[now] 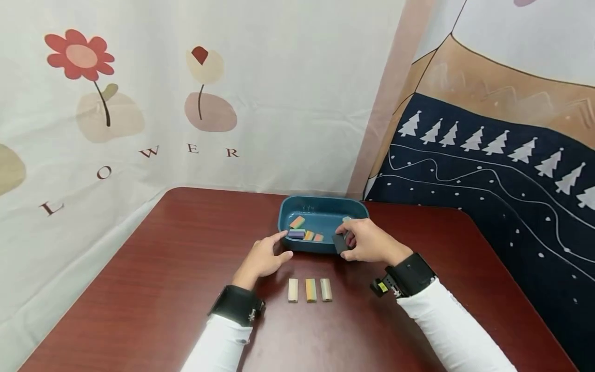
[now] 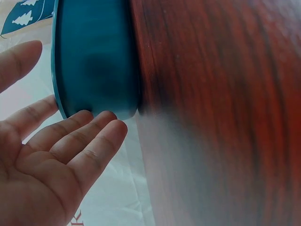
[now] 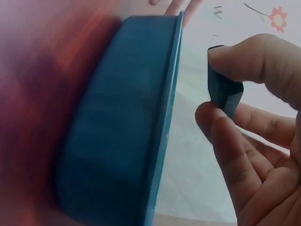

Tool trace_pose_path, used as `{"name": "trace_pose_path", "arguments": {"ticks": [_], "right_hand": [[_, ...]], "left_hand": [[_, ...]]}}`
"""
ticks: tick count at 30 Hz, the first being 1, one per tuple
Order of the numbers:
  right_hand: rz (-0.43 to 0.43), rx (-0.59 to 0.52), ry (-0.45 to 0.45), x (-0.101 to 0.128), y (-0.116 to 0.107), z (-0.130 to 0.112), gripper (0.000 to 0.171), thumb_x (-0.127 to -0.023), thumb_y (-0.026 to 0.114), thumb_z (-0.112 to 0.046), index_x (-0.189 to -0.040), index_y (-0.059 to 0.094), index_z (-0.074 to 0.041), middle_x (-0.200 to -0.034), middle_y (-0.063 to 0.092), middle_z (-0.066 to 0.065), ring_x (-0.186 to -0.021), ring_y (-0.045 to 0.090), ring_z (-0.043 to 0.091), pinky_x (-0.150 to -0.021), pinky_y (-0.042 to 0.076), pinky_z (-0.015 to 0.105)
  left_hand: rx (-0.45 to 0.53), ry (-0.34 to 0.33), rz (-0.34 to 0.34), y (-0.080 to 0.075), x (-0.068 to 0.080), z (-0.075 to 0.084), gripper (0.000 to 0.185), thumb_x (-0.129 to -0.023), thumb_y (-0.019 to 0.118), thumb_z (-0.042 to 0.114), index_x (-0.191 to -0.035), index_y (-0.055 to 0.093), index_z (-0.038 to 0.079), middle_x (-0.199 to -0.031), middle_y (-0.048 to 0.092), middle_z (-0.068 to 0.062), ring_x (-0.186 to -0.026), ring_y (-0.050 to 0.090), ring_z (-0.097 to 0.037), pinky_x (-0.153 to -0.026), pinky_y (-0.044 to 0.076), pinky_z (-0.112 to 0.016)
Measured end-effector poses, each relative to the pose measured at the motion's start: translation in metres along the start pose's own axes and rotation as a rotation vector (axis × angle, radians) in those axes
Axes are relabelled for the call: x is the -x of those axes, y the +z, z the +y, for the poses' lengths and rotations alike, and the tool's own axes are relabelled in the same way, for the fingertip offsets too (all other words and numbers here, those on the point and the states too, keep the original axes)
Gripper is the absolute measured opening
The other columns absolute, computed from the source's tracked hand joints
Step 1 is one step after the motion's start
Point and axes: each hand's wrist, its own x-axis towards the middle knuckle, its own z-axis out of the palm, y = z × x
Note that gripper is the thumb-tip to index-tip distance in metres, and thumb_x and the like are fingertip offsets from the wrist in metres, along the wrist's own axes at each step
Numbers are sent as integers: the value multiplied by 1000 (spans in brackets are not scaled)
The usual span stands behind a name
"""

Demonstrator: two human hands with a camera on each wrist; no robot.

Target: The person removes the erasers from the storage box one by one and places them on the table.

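Note:
A teal plastic bin (image 1: 321,198) stands on the table with small coloured blocks inside. Over its front right rim, my right hand (image 1: 372,242) pinches a dark grey block (image 1: 340,244) between thumb and fingers. In the right wrist view the same dark block (image 3: 225,89) is held above rim height, beside the bin (image 3: 117,113). My left hand (image 1: 262,257) has its fingers extended at the bin's left front corner. The left wrist view shows those fingers (image 2: 96,155) against the bin's end, holding nothing.
In the bin lie an orange-green block (image 1: 297,222), a purple block (image 1: 296,234), a yellow-orange block (image 1: 309,235) and a pink block (image 1: 318,237). Nearer me, a cream block (image 1: 293,290), a yellow-striped block (image 1: 311,290) and a pale block (image 1: 326,290) form a row on the table.

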Motion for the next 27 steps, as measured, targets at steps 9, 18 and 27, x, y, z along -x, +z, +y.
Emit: {"name": "trace_pose_path", "arguments": {"ticks": [9, 18, 27], "right_hand": [[20, -53, 30, 25, 29, 5, 49, -74, 85, -19, -115, 66, 0, -112, 66, 12, -77, 60, 5, -69, 53, 23], [-20, -17, 98, 40, 39, 4, 45, -73, 87, -23, -109, 67, -5, -102, 66, 6, -77, 59, 7, -66, 51, 26], [-92, 87, 136, 37, 52, 3, 46, -72, 87, -33, -107, 67, -12, -98, 59, -3, -84, 54, 12, -70, 49, 31]], "left_hand": [[0, -27, 4, 2, -4, -5, 62, -93, 66, 30, -149, 42, 18, -143, 47, -18, -132, 42, -37, -101, 37, -58], [14, -29, -16, 0, -6, 0, 64, -93, 66, 31, -150, 41, 17, -144, 45, -18, -133, 41, -36, -103, 36, -57], [-8, -12, -32, -3, -8, 0, 64, -94, 65, 31, -150, 39, 16, -145, 44, -20, -133, 40, -37, -103, 36, -58]]}}
